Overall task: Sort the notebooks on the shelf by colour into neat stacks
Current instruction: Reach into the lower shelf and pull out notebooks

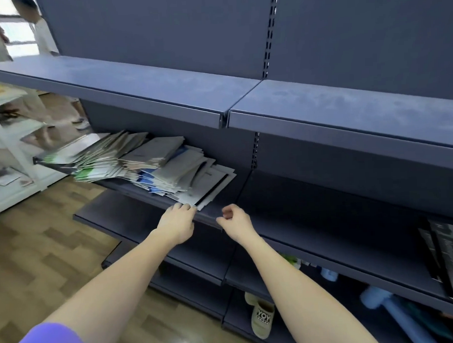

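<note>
Right, barely off the mark here, I'd say: the notebooks (pixel 145 161) lie in one sprawling heap on the left half of the middle shelf (pixel 216 216), fanned and overlapping, with no colour stack begun anywhere that I can see. Mostly grey and white covers up top, a cluster of blue ones (pixel 147 178) poking out low in the middle, green-edged ones (pixel 85 173) splayed at the left end, and a dark-spined one (pixel 213 191) at the right edge of the pile. My left hand (pixel 177 223) is at the shelf's front lip, fingers curled onto the near corner of the bottom grey notebook (pixel 193 195); whether I've truly pinched it or am only touching it I can't tell from here. My right hand (pixel 235 221) hovers just beside it over the lip, fingers loosely curled, holding nothing. Everything's left to do, by my reckoning: pull the colours apart, then square each pile. As for writing, the covers are too blurred to read. The only legible text is down on the bottom shelf, where a beige slipper (pixel 261 319) reads "YOY STORY". Dark printed sheets (pixel 449 256) on the far right carry lettering I can't make out.
</note>
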`<action>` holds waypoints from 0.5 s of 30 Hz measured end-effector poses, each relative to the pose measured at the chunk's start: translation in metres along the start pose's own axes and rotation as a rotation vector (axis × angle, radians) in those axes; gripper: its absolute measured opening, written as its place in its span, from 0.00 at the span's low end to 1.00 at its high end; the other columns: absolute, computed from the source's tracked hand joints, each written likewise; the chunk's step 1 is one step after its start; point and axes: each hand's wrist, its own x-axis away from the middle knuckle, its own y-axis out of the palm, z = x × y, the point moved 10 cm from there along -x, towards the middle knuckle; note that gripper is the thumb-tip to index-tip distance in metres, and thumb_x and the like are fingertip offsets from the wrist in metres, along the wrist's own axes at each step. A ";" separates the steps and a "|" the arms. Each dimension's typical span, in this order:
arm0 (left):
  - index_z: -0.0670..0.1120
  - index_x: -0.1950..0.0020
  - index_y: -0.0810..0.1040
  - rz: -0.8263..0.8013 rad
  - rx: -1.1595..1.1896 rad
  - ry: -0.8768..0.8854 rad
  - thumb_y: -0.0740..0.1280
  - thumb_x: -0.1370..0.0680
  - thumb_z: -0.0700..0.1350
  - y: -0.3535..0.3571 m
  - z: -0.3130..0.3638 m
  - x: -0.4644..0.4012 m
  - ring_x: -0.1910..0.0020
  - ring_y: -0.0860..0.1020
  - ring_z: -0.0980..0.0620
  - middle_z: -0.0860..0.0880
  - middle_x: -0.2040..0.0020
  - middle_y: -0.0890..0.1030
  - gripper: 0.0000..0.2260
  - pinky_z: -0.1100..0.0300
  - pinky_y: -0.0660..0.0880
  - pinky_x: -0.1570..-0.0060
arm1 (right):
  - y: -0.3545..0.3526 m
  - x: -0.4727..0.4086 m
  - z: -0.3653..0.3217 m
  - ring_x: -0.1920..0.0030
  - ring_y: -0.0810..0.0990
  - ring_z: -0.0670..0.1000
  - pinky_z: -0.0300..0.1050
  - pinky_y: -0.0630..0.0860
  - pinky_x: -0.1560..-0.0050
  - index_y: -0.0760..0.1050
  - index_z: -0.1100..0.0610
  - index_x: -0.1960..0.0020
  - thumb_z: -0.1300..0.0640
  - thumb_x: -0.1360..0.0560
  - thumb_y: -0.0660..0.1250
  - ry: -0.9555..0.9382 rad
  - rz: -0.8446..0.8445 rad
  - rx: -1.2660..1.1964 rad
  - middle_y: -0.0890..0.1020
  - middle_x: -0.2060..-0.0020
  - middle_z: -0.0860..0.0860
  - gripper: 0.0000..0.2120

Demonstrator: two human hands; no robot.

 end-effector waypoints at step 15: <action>0.51 0.31 0.76 0.065 0.094 0.128 0.66 0.21 0.57 -0.007 -0.048 -0.099 0.28 0.65 0.43 0.47 0.30 0.74 0.20 0.54 0.61 0.30 | 0.037 -0.122 0.010 0.72 0.76 0.49 0.38 0.67 0.76 0.75 0.59 0.56 0.56 0.24 0.69 0.513 0.106 -0.734 0.79 0.68 0.54 0.06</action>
